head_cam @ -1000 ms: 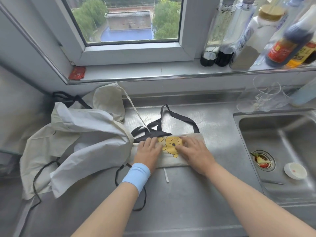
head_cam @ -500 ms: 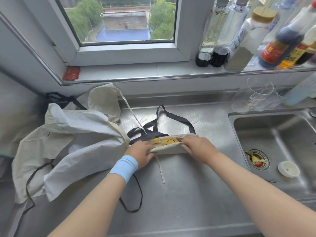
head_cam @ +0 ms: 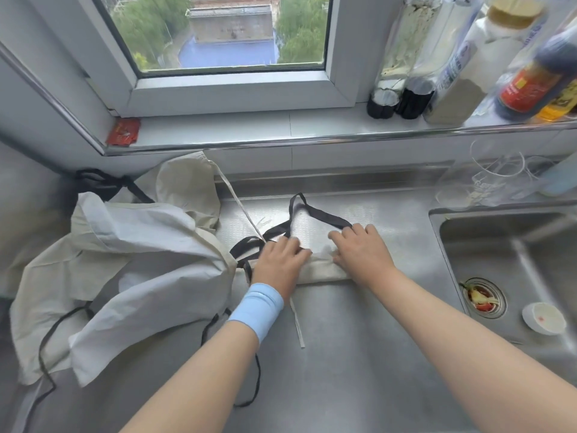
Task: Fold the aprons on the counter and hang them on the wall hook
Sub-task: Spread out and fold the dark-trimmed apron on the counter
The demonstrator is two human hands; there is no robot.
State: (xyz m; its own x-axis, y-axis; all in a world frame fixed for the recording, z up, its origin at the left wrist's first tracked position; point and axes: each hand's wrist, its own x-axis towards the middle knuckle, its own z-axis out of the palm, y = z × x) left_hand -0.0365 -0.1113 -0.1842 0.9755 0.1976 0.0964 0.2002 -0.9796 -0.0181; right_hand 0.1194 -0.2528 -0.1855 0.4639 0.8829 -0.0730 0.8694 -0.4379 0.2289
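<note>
The folded apron lay as a narrow cream band on the steel counter, between the apron heap and the sink. Both hands rested on top of it. The left hand, with a blue wristband on its wrist, lay palm down on the band's left end, its fingers straight and close together, clamping nothing. The right hand pressed on the right end, fingers spread and only slightly bent, also gripping nothing. Its fingertips reached the black strap, which looped away from the fold toward the back wall. More black strap was bunched just left of the left hand. A thin white tie ran out from under the fold toward the near edge of the counter.

The heap sat crumpled to the left, pale cloth piled loosely with black straps trailing from it. Its right edge was just beside the left hand.

In the sink, the strainer held food scraps, and a small white cap lay near it. Clear glassware stood on the counter behind the sink. On the sill under the window, several bottles stood at the right and a red packet lay in the left corner.
</note>
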